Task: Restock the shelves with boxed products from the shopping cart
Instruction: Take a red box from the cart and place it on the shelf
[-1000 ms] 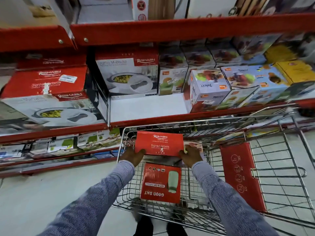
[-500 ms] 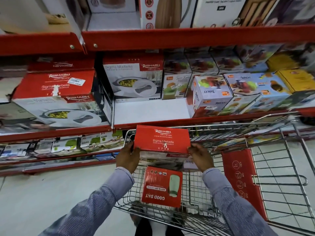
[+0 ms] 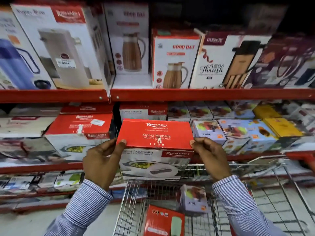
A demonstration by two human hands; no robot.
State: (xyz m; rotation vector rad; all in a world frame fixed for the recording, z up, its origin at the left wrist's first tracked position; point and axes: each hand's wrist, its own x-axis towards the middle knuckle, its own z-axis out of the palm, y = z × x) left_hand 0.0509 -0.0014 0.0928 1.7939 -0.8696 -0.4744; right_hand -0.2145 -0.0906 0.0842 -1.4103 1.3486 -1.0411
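Head: two hands (image 3: pixel 102 160), one casserole box (image 3: pixel 155 147)

Red-topped casserole box (image 3: pixel 155 133) — white front; blue-and-white striped sleeves (image 3: pixel 88 200); red shelf edges (image 3: pixel 204 94) — silver wire cart (image 3: pixel 221 210).

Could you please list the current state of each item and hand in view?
Sigma Marbella casserole box: lifted above the cart, level, closed.
Left hand: gripping the box's left end.
Right hand: gripping its right end.
Shopping cart: holds a red Good Day box lying flat and a juicer box.
Shelf Sigma Marbella boxes: stacked, closed.
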